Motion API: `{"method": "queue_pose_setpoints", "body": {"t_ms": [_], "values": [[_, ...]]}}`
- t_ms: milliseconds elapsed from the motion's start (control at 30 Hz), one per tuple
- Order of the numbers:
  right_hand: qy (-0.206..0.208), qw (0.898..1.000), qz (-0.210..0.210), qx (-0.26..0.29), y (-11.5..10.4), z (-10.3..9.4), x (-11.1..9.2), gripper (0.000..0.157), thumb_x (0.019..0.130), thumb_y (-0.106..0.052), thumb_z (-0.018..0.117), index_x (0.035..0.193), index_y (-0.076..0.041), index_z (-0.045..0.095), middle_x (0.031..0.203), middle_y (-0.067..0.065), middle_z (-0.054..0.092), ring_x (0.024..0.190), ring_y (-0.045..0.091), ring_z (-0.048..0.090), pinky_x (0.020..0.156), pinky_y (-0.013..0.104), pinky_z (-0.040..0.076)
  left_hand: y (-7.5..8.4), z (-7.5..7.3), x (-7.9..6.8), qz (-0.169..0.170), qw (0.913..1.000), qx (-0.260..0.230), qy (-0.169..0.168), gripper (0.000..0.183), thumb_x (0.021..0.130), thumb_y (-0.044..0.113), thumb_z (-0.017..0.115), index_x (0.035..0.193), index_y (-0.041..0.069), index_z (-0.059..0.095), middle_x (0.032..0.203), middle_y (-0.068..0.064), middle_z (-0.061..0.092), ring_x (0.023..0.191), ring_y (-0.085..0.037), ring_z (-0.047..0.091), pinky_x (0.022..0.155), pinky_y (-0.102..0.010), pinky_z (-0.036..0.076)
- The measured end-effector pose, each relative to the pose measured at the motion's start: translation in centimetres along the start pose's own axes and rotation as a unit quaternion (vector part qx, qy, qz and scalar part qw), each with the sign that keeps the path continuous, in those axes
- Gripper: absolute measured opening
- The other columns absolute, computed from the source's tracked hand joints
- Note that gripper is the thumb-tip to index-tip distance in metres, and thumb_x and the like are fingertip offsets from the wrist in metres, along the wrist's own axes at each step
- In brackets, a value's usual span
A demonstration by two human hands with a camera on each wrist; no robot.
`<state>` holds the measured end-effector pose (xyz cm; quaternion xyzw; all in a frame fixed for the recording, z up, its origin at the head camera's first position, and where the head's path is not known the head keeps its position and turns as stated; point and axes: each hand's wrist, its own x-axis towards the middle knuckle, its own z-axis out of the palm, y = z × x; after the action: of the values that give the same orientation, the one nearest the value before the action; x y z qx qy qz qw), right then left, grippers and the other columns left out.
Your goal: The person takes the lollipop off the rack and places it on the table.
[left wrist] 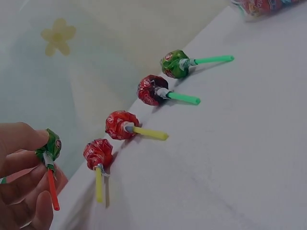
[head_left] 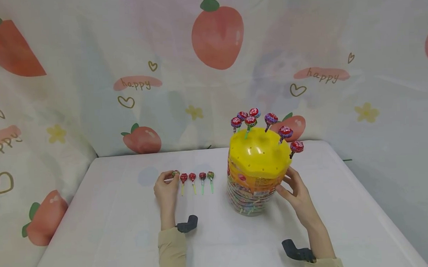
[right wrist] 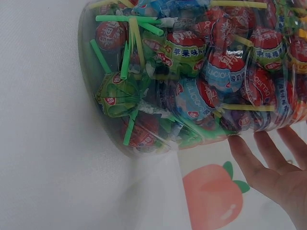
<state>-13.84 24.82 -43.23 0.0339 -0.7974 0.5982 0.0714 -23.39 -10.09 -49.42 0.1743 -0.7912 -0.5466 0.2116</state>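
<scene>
- The left hand pinches one lollipop, green-wrapped with a red stick, between thumb and fingers, at the left end of a row.
- The right hand has its fingers spread and resting against the side of one clear jar, without clenching.
- Four more lollipops complete the row on the table: two red lollipops on yellow sticks, one dark red lollipop and one green lollipop, both on green sticks.
- The jar, right of the row, is packed with lollipops too many to count.
- Seven lollipops stand in its single yellow lid.
- Two black wrist cameras, one per arm, sit by two beige sleeves.
</scene>
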Motion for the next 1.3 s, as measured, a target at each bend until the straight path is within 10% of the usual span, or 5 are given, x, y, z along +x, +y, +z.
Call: {"method": "queue_pose_setpoints", "body": {"t_ms": [1300], "values": [[0.001, 1.0, -0.001, 0.0, -0.1, -0.1, -0.1, 0.069, 0.094, -0.016, 0.057, 0.152, -0.016, 0.021, 0.155, 0.014, 0.024, 0.137, 0.035, 0.029, 0.104, 0.068, 0.031, -2.0, 1.1, 0.7, 0.023, 0.9944, 0.102, 0.013, 0.029, 0.084, 0.022, 0.072, 0.104, 0.002, 0.07, 0.093, -0.017, 0.066, 0.08, -0.031, 0.063, 0.066, -0.036, 0.044]]}}
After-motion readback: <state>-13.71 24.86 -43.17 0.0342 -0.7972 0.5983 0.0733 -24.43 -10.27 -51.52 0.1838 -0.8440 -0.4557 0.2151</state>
